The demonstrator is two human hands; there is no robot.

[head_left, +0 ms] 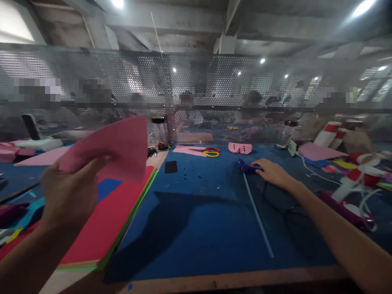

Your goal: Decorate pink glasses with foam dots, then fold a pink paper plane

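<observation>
My left hand (72,196) grips a pink sheet (122,143) by its lower left part and holds it up above the table, the sheet curving slightly. On the right, my right hand (272,171) has its fingers closed on the end of a blue glue gun (245,166) lying on the table. A long translucent glue stick (257,216) runs from the gun toward the front edge. Yellow-and-red-handled scissors (212,152) rest on a pink piece (185,150) further back. Nearby lies a small pink cutout (240,148) with black dots.
Stacked red and green sheets (105,220) lie at left. A black square (170,167) and tiny black bits are mid-table. Jars (160,132) stand before a perforated metal screen (196,77). A purple device (346,210), cords and red-white rolls (327,134) crowd the right. People sit beyond the screen.
</observation>
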